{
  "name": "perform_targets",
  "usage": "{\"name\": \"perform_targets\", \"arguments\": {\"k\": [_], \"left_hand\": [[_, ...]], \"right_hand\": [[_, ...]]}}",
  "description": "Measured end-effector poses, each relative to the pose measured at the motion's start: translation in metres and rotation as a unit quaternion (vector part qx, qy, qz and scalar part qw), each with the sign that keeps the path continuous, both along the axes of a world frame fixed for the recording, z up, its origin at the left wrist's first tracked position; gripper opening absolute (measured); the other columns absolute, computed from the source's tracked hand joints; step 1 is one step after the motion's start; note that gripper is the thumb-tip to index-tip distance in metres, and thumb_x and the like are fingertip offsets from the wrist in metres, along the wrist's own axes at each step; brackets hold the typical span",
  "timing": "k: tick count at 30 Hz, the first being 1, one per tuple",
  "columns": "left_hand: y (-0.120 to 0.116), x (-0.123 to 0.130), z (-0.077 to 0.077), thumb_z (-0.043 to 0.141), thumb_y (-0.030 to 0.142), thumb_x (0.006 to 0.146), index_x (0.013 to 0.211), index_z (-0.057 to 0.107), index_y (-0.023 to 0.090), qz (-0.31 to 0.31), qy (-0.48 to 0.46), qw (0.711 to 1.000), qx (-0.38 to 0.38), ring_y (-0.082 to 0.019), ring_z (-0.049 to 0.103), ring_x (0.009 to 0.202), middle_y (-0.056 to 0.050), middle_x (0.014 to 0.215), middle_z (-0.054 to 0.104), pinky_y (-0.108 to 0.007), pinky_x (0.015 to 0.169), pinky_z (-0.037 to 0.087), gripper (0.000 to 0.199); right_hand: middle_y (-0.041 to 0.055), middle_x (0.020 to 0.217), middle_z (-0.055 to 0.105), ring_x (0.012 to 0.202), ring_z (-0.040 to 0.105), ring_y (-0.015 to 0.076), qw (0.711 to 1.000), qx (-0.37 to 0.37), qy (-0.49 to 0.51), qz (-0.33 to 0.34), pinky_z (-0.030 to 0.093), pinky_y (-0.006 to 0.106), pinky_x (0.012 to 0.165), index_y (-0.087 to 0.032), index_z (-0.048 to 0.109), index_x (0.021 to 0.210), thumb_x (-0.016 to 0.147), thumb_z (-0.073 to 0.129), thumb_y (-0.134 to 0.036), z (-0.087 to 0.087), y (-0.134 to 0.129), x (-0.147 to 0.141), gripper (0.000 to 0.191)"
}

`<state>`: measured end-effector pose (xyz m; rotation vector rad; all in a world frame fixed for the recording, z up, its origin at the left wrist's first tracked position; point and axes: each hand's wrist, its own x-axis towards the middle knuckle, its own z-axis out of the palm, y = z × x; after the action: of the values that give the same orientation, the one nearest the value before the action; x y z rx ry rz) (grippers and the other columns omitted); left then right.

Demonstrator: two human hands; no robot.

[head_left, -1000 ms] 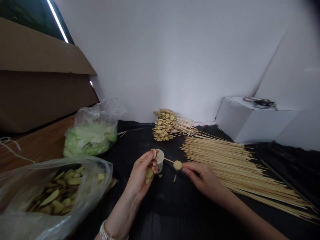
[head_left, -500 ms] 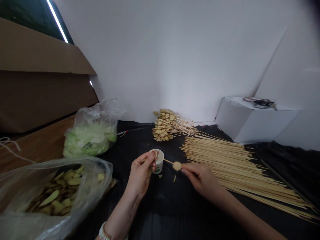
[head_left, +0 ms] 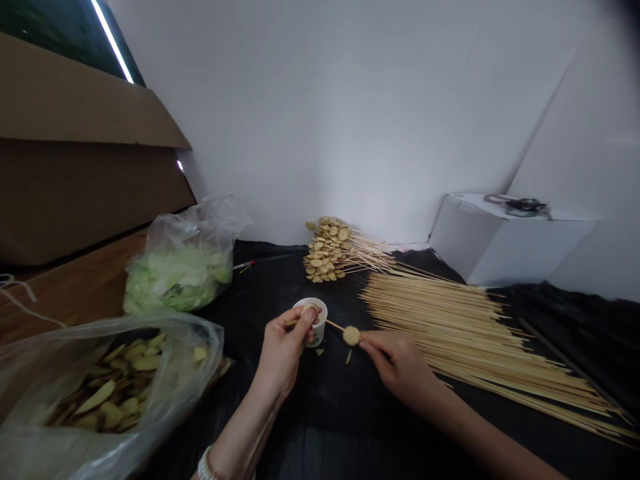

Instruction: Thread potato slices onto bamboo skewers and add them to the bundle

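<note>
Between my hands runs a thin wooden skewer [head_left: 334,325] with a round pale slice [head_left: 351,335] threaded near its right end. My left hand [head_left: 287,340] is closed on the skewer's left part and on another slice [head_left: 310,309], just over a white paper cup [head_left: 321,327]. My right hand [head_left: 400,363] pinches at the right edge of the round slice; whether its fingers also hold the skewer is hard to tell. Small slice scraps [head_left: 349,357] lie on the black sheet [head_left: 330,407] below.
Loose skewers [head_left: 470,333] spread across the right. Behind the cup lies a pile of skewered slices [head_left: 327,250]. At left are an open bag of slices [head_left: 210,340] and a bag of green pieces [head_left: 180,273]. A white box [head_left: 510,240] stands back right.
My right hand and the round slice have shifted slightly left and down. The slice in my left hand now shows more of its face above the cup.
</note>
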<state>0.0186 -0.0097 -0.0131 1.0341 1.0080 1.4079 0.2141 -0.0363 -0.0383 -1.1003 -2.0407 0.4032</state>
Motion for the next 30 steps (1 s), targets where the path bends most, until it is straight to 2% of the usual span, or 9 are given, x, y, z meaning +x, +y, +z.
{"name": "perform_targets", "arguments": {"k": [4,8,12,15,20,30], "left_hand": [[-0.0004,-0.0011,0.0005,0.073,0.033,0.069,0.073,0.069,0.012,-0.011,0.01,1.0,0.001,-0.005,0.043,0.051,0.0,0.064,0.058,-0.017,0.048,0.033,0.021],[-0.002,-0.0014,0.0036,0.072,0.033,0.069,0.075,0.07,0.012,-0.017,0.018,1.0,0.002,-0.006,0.042,0.051,-0.001,0.064,0.057,-0.018,0.048,0.033,0.022],[-0.004,0.0,0.0073,0.074,0.032,0.068,0.073,0.07,0.011,-0.022,0.014,1.0,-0.005,-0.005,0.042,0.05,-0.001,0.062,0.056,-0.018,0.048,0.033,0.022],[-0.0048,0.0015,0.0084,0.076,0.033,0.065,0.072,0.071,0.012,-0.025,0.0,1.0,-0.015,-0.005,0.041,0.049,-0.001,0.062,0.057,-0.018,0.048,0.033,0.023],[-0.0047,0.0024,0.007,0.076,0.034,0.065,0.074,0.071,0.012,-0.036,-0.001,0.999,-0.015,-0.005,0.041,0.051,-0.001,0.063,0.056,-0.018,0.048,0.033,0.024],[-0.006,0.002,0.0053,0.073,0.036,0.068,0.072,0.07,0.011,-0.043,0.025,0.999,-0.008,-0.006,0.038,0.051,0.0,0.062,0.052,-0.019,0.048,0.03,0.025]], "right_hand": [[0.0025,0.077,0.069,0.07,0.064,0.0143,1.0,0.007,-0.001,-0.002,0.045,0.022,0.064,-0.021,0.067,0.085,0.091,0.043,-0.02,-0.003,-0.0005,-0.001,0.024],[0.0062,0.081,0.069,0.073,0.063,0.0162,0.997,0.07,-0.03,-0.03,0.046,0.026,0.068,-0.018,0.066,0.093,0.092,0.041,-0.019,-0.0065,-0.0022,-0.0016,0.025],[0.0063,0.081,0.069,0.074,0.063,0.0157,0.996,0.079,-0.038,-0.026,0.047,0.025,0.068,-0.019,0.066,0.093,0.092,0.041,-0.018,-0.0087,-0.0033,-0.002,0.025],[0.0073,0.08,0.068,0.072,0.063,0.0165,0.993,0.099,-0.052,-0.049,0.046,0.027,0.067,-0.017,0.065,0.097,0.093,0.04,-0.018,-0.0092,-0.0032,-0.0022,0.026],[0.0045,0.081,0.069,0.073,0.063,0.0154,0.999,0.046,-0.012,-0.011,0.046,0.024,0.065,-0.02,0.065,0.09,0.092,0.042,-0.019,-0.0058,-0.0022,-0.0025,0.024],[0.0035,0.072,0.067,0.068,0.062,0.0152,0.999,0.027,0.012,-0.018,0.045,0.024,0.063,-0.019,0.065,0.083,0.092,0.041,-0.022,-0.004,-0.0049,-0.0055,0.026]]}}
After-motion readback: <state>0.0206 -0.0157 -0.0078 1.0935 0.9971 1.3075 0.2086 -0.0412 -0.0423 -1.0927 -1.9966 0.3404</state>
